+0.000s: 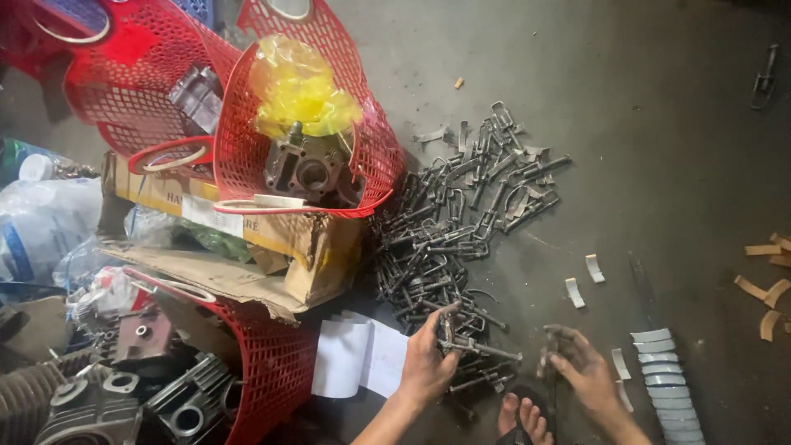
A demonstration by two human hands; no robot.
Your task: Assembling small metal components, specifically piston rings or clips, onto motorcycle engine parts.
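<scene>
Reaching up from the six o'clock edge of the head view, two grimy bare hands work over a grey concrete floor [659,124]. The left hand [427,363] has its grip closed on a dark metal pin with a wire loop [478,350], the fingers curled around one end while the rod points toward three o'clock. The right hand [581,367], just beside it at three o'clock, pinches a second small dark metal piece [547,354] between thumb and fingertips; its exact shape is too blurred to tell. Below the hands, at six o'clock, the toes of a bare foot in a sandal [523,416] show.

A big heap of similar pins and clips [453,222] spreads from the left hand up toward twelve o'clock, touching the held pin at its lower edge. At nine o'clock of the left hand lie some white paper sheets [358,354] on the floor. At three o'clock of the right hand, a stack of curved grey metal shells [667,379] runs in a row, with a few loose pale ones [581,284] scattered toward one o'clock.

Toward ten and eleven o'clock stand red plastic mesh baskets [247,156]; one holds a dark engine cylinder block [309,169] with a yellow plastic bag [301,86] on top. They rest on a torn cardboard box [272,255]. More grey finned engine parts [124,395] lie at eight o'clock.
</scene>
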